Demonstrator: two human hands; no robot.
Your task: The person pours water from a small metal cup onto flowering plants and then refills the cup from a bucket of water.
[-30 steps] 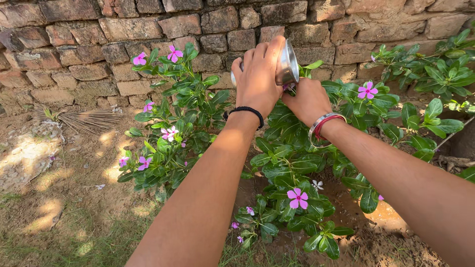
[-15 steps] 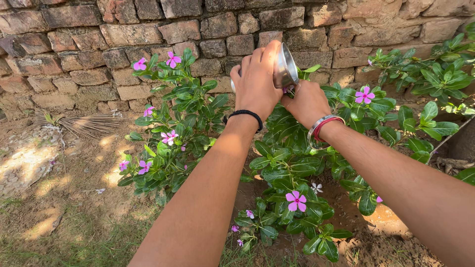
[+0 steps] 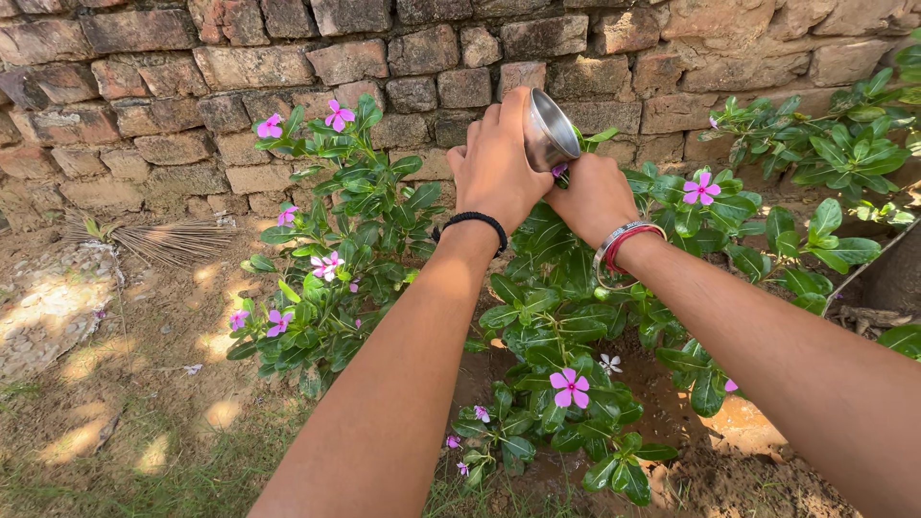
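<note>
My left hand (image 3: 495, 165) grips a small shiny steel cup (image 3: 547, 129), tilted with its mouth toward the right, above a green plant with pink flowers (image 3: 566, 317). A black band circles that wrist. Just right of the cup, my right hand (image 3: 595, 197) is closed around something small among the leaves; a bit of pink flower shows by its fingers, right under the cup's rim. Metal and red bangles sit on the right wrist.
A rough brick wall (image 3: 192, 86) runs across the back. More pink-flowered plants stand at left (image 3: 336, 240) and far right (image 3: 825, 163). Wet mud (image 3: 739, 432) lies under the plants, a dry broom (image 3: 163, 235) at left, sparse grass on the soil in front.
The cup has tipped a little further and dropped slightly toward my right hand. Both hands stay close together over the plant; the view has shifted slightly.
</note>
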